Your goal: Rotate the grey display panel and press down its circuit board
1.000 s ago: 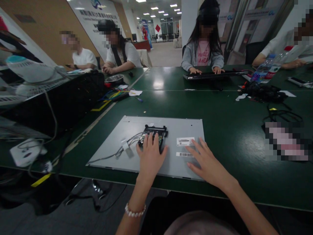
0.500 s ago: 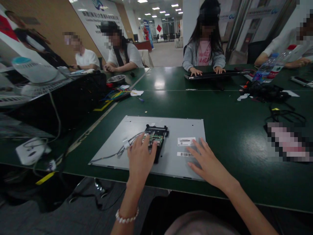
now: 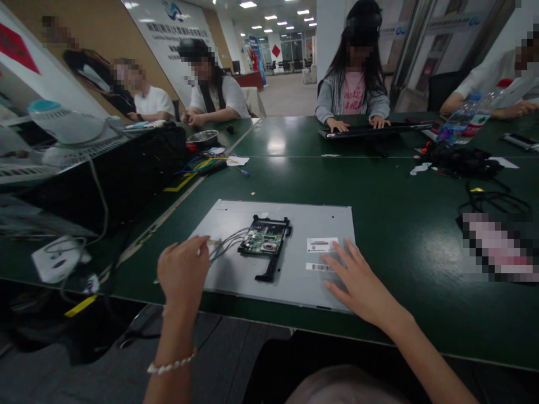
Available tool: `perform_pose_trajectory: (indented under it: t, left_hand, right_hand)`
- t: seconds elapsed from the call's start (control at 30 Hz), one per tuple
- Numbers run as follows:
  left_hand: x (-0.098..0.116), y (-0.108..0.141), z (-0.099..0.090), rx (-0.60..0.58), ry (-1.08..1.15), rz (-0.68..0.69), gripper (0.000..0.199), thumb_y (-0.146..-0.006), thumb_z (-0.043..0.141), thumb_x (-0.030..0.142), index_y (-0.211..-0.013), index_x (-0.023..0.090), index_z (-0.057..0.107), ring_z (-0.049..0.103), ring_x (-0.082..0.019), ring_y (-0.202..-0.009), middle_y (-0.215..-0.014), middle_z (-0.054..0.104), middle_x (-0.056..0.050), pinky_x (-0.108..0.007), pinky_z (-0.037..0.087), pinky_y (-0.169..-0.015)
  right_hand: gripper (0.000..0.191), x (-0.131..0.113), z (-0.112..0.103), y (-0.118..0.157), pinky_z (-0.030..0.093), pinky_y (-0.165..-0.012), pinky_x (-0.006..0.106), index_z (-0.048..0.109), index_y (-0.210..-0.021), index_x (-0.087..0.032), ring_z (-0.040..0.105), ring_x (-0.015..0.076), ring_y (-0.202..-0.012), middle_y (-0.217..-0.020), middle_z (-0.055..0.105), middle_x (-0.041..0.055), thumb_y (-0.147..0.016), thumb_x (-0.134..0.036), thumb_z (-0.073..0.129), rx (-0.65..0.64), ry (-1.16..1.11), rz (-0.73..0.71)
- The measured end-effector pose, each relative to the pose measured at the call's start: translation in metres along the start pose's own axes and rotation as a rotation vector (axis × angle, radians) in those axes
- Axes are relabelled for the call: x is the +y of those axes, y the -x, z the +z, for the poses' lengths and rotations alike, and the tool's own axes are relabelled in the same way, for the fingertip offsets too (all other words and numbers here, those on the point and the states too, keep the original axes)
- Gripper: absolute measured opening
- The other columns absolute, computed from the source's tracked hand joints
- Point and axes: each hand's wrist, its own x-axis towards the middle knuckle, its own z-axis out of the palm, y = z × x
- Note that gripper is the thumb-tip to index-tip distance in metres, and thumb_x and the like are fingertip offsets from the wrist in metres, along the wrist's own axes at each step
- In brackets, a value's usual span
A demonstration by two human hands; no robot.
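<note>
A flat grey metal panel (image 3: 236, 283) lies on the green table, near its front edge. On it sits a green circuit board (image 3: 259, 241) in a black plastic bracket (image 3: 273, 266), with several thin grey cables (image 3: 229, 242) running off to the left. My left hand (image 3: 183, 272) is closed at the panel's left side, its curled fingers at the cables beside a small white tab; the fingertips are partly hidden. My right hand (image 3: 357, 280) rests open, fingers spread, on the panel's right part, near a white label (image 3: 322, 244) and a barcode strip (image 3: 316, 267).
At left stands a black box-like object (image 3: 138, 163) with white equipment on top. A white device (image 3: 61, 258) sits at the left table edge. Bottles (image 3: 471, 120) and black cables (image 3: 455, 160) lie at right. Across the table, a person types on a keyboard (image 3: 379, 129); others sit nearby.
My left hand has moved left from the circuit board to the cables, and its fingers have closed. The board is uncovered now. My right hand has stayed in place.
</note>
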Motion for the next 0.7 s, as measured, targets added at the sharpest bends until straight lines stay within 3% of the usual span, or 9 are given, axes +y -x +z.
perform_pose_trajectory:
  t: [0.13, 0.2, 0.27, 0.37, 0.43, 0.57, 0.7]
  left_hand:
    - [-0.033, -0.039, -0.011, 0.204, -0.014, -0.001, 0.036, -0.097, 0.039, 0.026, -0.114, 0.017, 0.069, 0.060, -0.020, -0.117, -0.123, 0.068, -0.009, -0.040, 0.032, -0.108]
    - [-0.049, -0.057, -0.009, 0.234, -0.030, -0.011, 0.037, -0.097, 0.038, 0.025, -0.111, 0.015, 0.070, 0.057, -0.019, -0.121, -0.119, 0.069, -0.009, -0.039, 0.027, -0.111]
    - [-0.062, -0.071, 0.000, 0.129, -0.070, -0.034, 0.037, -0.096, 0.038, 0.025, -0.112, 0.012, 0.069, 0.056, -0.020, -0.122, -0.119, 0.069, -0.011, -0.042, 0.025, -0.111]
    - [-0.077, -0.082, 0.018, -0.203, -0.127, -0.064, 0.039, -0.094, 0.042, 0.028, -0.116, 0.009, 0.068, 0.059, -0.027, -0.114, -0.120, 0.068, -0.014, -0.050, 0.029, -0.106]
    - [-0.082, -0.085, 0.025, -0.351, -0.130, -0.059, 0.040, -0.093, 0.045, 0.032, -0.114, 0.009, 0.069, 0.060, -0.031, -0.107, -0.116, 0.069, -0.016, -0.055, 0.032, -0.102]
    - [-0.068, -0.088, 0.025, -0.353, -0.077, 0.020, 0.045, -0.094, 0.044, 0.041, -0.119, 0.010, 0.066, 0.058, -0.032, -0.111, -0.120, 0.067, -0.015, -0.054, 0.035, -0.101]
    - [-0.013, -0.090, 0.018, -0.252, 0.209, 0.335, 0.044, -0.097, 0.039, 0.035, -0.126, 0.010, 0.061, 0.057, -0.024, -0.117, -0.129, 0.063, -0.012, -0.036, 0.038, -0.105]
  right_hand:
    - [0.054, -0.003, -0.002, 0.001, 0.021, -0.117, 0.058, 0.043, -0.147, -0.027, 0.006, 0.0366, -0.149, -0.162, 0.024, 0.0081, -0.097, -0.047, 0.044, 0.003, 0.012, 0.000]
    - [0.054, -0.005, -0.003, 0.001, 0.020, -0.118, 0.057, 0.044, -0.146, -0.026, 0.008, 0.0366, -0.149, -0.161, 0.026, 0.0091, -0.097, -0.046, 0.044, 0.009, 0.017, 0.001]
    - [0.053, -0.006, -0.004, 0.001, 0.020, -0.118, 0.056, 0.045, -0.146, -0.025, 0.009, 0.0365, -0.149, -0.161, 0.027, 0.0096, -0.097, -0.045, 0.044, 0.012, 0.019, -0.001]
    - [0.054, -0.006, -0.003, 0.001, 0.021, -0.118, 0.057, 0.045, -0.146, -0.026, 0.009, 0.0364, -0.149, -0.161, 0.027, 0.0088, -0.097, -0.046, 0.043, 0.014, 0.018, -0.005]
    - [0.054, -0.005, -0.001, 0.001, 0.021, -0.117, 0.058, 0.043, -0.147, -0.026, 0.009, 0.0367, -0.149, -0.161, 0.026, 0.0089, -0.097, -0.047, 0.043, 0.015, 0.018, -0.006]
    - [0.054, -0.004, 0.001, 0.001, 0.021, -0.117, 0.058, 0.042, -0.148, -0.027, 0.007, 0.0365, -0.149, -0.162, 0.025, 0.0098, -0.097, -0.046, 0.043, 0.020, 0.013, -0.010]
    - [0.053, -0.004, 0.000, 0.001, 0.021, -0.117, 0.058, 0.044, -0.146, -0.027, 0.008, 0.0363, -0.149, -0.162, 0.025, 0.0084, -0.097, -0.046, 0.043, 0.021, 0.013, -0.009]
